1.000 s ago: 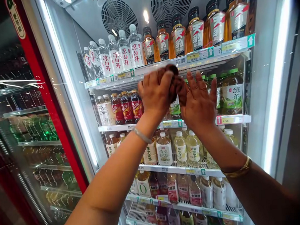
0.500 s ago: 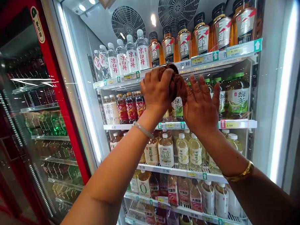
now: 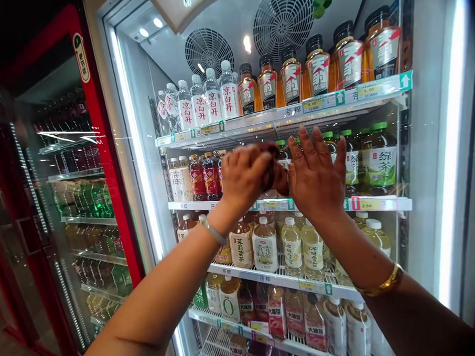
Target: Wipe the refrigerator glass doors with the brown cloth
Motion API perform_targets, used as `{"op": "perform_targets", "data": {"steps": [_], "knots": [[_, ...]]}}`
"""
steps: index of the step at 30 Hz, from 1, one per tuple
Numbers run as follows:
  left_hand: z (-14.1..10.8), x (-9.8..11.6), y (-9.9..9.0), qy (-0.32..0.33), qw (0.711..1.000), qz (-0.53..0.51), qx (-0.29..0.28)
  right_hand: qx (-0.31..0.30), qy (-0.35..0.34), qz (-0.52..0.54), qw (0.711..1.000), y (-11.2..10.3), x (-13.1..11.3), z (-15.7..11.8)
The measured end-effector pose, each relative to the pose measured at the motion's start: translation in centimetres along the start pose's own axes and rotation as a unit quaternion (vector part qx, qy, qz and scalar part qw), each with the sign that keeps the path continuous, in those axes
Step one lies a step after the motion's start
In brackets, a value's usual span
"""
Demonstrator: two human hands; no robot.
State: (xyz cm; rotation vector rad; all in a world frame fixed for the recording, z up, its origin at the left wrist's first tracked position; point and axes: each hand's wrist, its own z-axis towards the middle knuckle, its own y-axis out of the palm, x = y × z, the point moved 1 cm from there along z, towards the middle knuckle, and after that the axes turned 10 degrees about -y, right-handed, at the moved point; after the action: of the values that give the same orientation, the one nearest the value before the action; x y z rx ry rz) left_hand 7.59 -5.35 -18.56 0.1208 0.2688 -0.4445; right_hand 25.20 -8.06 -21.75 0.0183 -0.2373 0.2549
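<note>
Your left hand [image 3: 241, 173], curled on the dark brown bundle [image 3: 271, 172] at twelve o'clock, has dropped — bringing it level with the green-capped bottles [image 3: 379, 158], your right hand [image 3: 318, 181] spread at its three o'clock.

I have a dark brown cloth [image 3: 267, 182] bunched in the left hand [image 3: 242, 175], crumpled into a soft wad, its loose folds showing on the side facing the right hand [image 3: 318, 182]. Motion blurs it, so from here I can't fairly tell whether it presses on the glass. The glass pane [image 3: 421, 138] stands upright before me, see-through, with faint specks of light, the right hand spread open at it.
</note>
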Motion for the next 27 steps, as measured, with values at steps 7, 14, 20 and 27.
{"op": "perform_targets", "data": {"steps": [7,14,20,27], "knots": [[4.4,1.4,1.9,-0.114,0.993,-0.002,0.022,-0.009,0.002,-0.008,1.0,-0.2,-0.1,0.0],[-7.8,3.0,-1.2,0.054,0.998,-0.038,-0.01,-0.026,0.003,-0.012,1.0,-0.2,0.2,0.0],[-2.1,-1.8,-0.6,-0.004,1.0,-0.004,-0.024,-0.008,0.004,-0.001,1.0,0.0,0.2,0.0],[5.4,2.0,2.4,-0.139,0.99,-0.006,-0.002,-0.026,0.01,0.031,0.999,-0.3,-0.2,0.0]]}}
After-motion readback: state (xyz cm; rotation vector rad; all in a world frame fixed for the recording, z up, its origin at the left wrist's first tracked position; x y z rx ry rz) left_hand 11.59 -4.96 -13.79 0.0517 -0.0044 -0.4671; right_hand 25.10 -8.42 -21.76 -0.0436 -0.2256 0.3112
